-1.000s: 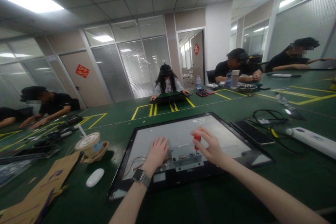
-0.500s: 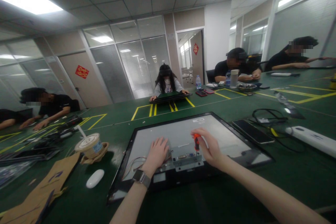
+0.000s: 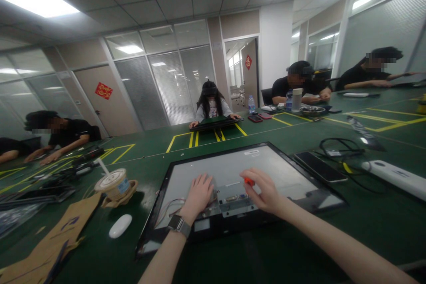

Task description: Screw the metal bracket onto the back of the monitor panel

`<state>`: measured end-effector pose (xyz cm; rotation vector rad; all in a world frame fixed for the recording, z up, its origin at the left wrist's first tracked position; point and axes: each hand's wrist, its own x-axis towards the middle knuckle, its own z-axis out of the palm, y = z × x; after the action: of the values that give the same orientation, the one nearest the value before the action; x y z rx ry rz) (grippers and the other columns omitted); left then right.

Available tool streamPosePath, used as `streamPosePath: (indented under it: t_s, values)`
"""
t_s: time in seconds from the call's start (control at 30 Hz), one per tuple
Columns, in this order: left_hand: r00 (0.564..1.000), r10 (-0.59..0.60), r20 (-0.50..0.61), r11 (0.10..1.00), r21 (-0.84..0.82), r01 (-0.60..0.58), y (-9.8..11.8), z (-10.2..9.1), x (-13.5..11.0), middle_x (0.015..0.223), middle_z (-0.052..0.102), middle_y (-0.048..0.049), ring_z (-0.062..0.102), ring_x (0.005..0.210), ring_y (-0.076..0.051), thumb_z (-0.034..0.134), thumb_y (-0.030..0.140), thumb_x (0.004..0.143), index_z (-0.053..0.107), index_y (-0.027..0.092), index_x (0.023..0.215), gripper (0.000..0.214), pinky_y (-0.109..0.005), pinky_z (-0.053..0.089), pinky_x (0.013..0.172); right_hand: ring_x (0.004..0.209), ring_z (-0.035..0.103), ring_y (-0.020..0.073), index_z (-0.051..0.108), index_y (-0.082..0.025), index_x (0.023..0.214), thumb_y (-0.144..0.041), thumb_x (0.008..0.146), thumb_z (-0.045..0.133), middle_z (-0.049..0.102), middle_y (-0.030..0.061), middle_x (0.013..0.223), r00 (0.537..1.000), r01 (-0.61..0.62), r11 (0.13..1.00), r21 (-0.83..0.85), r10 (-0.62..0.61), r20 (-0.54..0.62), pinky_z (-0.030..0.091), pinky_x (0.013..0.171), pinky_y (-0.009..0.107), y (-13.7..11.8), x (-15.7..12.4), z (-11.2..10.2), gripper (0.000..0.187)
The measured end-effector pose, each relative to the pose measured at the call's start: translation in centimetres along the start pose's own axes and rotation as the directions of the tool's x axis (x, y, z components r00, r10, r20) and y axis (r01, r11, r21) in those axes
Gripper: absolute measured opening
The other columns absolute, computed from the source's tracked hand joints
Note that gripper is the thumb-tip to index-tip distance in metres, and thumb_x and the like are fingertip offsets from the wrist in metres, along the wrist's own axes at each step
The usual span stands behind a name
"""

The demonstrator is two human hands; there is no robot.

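A flat monitor panel (image 3: 282, 168) lies face down on the green table in front of me, with a grey metal board cover (image 3: 233, 204) at its near middle. My left hand (image 3: 199, 195) rests flat on the panel just left of that cover, fingers stretched out, a watch on the wrist. My right hand (image 3: 261, 191) is curled over a small red-handled screwdriver (image 3: 248, 181), which it holds down against the cover's right side. Loose wires (image 3: 169, 207) run out from under the cover toward the left.
A lidded drink cup with straw (image 3: 112, 184), a white mouse (image 3: 120, 225) and a brown paper bag (image 3: 49, 242) lie to my left. A phone (image 3: 320, 167), black cables (image 3: 339, 147) and a white power strip (image 3: 396, 179) lie to my right. Other people sit around the table.
My right hand has lowered and closed further over the screwdriver, so less of the red handle shows. The left hand has stayed in place.
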<state>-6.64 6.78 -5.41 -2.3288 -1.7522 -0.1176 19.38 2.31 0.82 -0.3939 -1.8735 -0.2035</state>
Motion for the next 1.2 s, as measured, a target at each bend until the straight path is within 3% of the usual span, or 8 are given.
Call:
streamPosePath:
  t_s: [0.17,0.3,0.43,0.6,0.87,1.1,1.2]
  values:
    - [1.0,0.02,-0.003,1.0,0.016,-0.02,0.0,0.1,-0.1,0.149,0.048,-0.0124,0.044,0.137,-0.029,0.036,0.026,0.102,0.047,0.022,0.142,0.042,-0.051,0.038,0.11,0.084,0.066,0.0212,0.055,-0.019,0.118,-0.013,0.091,0.046,0.068,0.0087,0.093,0.999,-0.037,0.999,0.016,0.038,-0.021,0.054,0.076,0.034,0.4,-0.4,-0.1,0.029]
    - [1.0,0.005,0.001,1.0,-0.007,-0.005,0.1,-0.2,-0.1,0.149,0.047,-0.0125,0.043,0.138,-0.029,0.037,0.026,0.102,0.047,0.021,0.143,0.042,-0.051,0.037,0.111,0.074,0.061,0.0188,0.058,-0.02,0.111,-0.015,0.092,0.047,0.063,0.0056,0.085,0.994,-0.112,0.982,0.153,0.113,0.004,0.053,0.068,0.031,0.1,0.3,-0.3,0.022]
    - [0.999,-0.012,0.038,0.999,-0.033,0.014,0.2,-0.7,-0.1,0.151,0.046,-0.012,0.041,0.139,-0.03,0.036,0.027,0.102,0.046,0.02,0.144,0.043,-0.051,0.035,0.113,0.073,0.059,0.0178,0.065,-0.021,0.098,-0.019,0.092,0.056,0.057,0.0042,0.085,0.969,-0.216,0.96,0.179,0.233,-0.08,0.051,0.066,0.031,-0.3,1.1,-0.4,0.011]
    - [0.999,-0.012,0.05,0.999,-0.044,0.015,0.3,-1.1,-0.2,0.152,0.044,-0.0116,0.04,0.14,-0.028,0.033,0.027,0.102,0.045,0.021,0.144,0.044,-0.05,0.035,0.113,0.068,0.06,0.0156,0.066,-0.022,0.105,-0.019,0.098,0.048,0.057,0.0031,0.084,0.933,-0.319,0.922,0.221,0.347,-0.1,0.051,0.063,0.03,0.1,1.0,-0.3,0.02]
    - [0.998,-0.024,0.054,0.998,-0.065,0.028,0.3,-1.1,-0.3,0.152,0.045,-0.0115,0.039,0.141,-0.029,0.033,0.029,0.103,0.045,0.021,0.145,0.045,-0.05,0.034,0.114,0.077,0.069,0.0172,0.06,-0.021,0.112,-0.022,0.102,0.039,0.071,0.0065,0.091,0.932,-0.333,0.904,0.266,0.359,-0.055,0.055,0.065,0.028,0.3,0.4,0.1,0.023]
    - [0.998,-0.019,0.054,0.999,-0.047,0.022,0.4,-1.3,-0.3,0.151,0.045,-0.0113,0.04,0.14,-0.029,0.034,0.028,0.102,0.046,0.022,0.144,0.044,-0.05,0.035,0.113,0.074,0.066,0.0186,0.068,-0.022,0.107,-0.019,0.092,0.06,0.068,0.005,0.084,0.966,-0.21,0.967,0.145,0.229,-0.125,0.056,0.067,0.03,0.1,1.1,-0.1,0.017]
    - [0.998,-0.019,0.055,0.999,-0.044,0.021,0.5,-1.3,-0.3,0.151,0.045,-0.0116,0.04,0.14,-0.029,0.034,0.028,0.103,0.045,0.022,0.144,0.044,-0.051,0.035,0.113,0.071,0.064,0.0185,0.07,-0.022,0.106,-0.017,0.092,0.057,0.065,0.0049,0.083,0.966,-0.202,0.97,0.134,0.22,-0.132,0.055,0.065,0.031,0.1,1.1,-0.3,0.019]
